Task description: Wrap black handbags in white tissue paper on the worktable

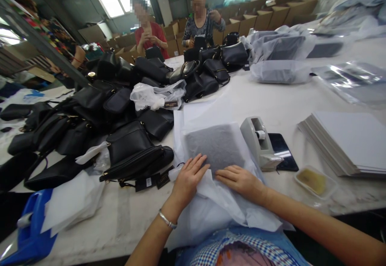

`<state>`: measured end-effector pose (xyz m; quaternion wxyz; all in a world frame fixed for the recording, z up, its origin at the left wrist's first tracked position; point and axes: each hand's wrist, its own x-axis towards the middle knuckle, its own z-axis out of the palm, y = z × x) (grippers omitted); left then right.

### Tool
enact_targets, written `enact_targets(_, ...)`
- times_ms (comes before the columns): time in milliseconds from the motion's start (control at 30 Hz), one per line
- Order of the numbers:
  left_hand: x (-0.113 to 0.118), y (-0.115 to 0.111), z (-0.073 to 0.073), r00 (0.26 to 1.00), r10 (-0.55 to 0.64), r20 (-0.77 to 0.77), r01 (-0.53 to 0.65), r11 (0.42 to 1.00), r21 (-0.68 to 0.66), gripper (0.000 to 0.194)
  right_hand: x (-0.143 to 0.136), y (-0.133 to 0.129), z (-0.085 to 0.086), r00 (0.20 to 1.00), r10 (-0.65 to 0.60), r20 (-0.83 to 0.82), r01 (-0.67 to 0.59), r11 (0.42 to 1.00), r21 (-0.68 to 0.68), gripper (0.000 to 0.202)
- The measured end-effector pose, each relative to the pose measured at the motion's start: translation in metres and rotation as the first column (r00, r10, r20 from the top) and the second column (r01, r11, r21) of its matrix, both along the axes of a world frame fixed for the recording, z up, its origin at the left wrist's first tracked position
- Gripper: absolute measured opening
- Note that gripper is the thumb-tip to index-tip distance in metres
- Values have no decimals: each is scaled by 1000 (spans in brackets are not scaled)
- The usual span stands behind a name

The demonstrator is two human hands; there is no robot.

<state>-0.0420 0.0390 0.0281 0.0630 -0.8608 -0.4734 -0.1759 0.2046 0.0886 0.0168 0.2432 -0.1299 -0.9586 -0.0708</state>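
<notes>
In front of me lies a flat dark rectangular item (215, 143), covered by a thin sheet of white tissue paper (205, 115), so its kind cannot be made out. My left hand (189, 173) rests on the item's near left corner, fingers stretched out over the paper. Along the near right edge, my right hand (241, 181) lies flat with fingers extended on the tissue. Loose paper bunches up between both hands and hangs toward my lap. A black handbag (135, 149) with tags sits just left of the wrapped item.
Many black handbags (117, 97) are heaped at left and centre. To the right stand a grey tape dispenser (257, 141), a phone (283, 151), a plastic dish (315, 181) and a board stack (346, 141). A blue dispenser (34, 225) is at left. Two people work across the table.
</notes>
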Motion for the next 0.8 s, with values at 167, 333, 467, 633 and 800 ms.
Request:
enact_targets(167, -4, -2, -7, 1000, 0, -27, 1, 1000, 16, 42, 11, 5, -3, 990, -144, -2, 144, 989, -37, 48)
enact_targets(333, 0, -3, -4, 999, 3, -48, -3, 1000, 8, 46, 11, 12, 9, 955, -279, 104, 291, 947, -138, 70)
enact_targets(467, -2, -2, -8, 993, 117, 24, -118, 993, 24, 55, 15, 14, 15, 922, -370, 111, 386, 893, -229, 80)
enact_targets(633, -12, 8, -25, 999, 2, 32, -4, 998, 60, 55, 21, 15, 12, 929, -346, 133, 369, 894, -254, 76)
enact_targets(800, -11, 4, -29, 981, 161, 108, -171, 981, 91, 71, 23, 11, 8, 888, -452, 80, 455, 844, -285, 82)
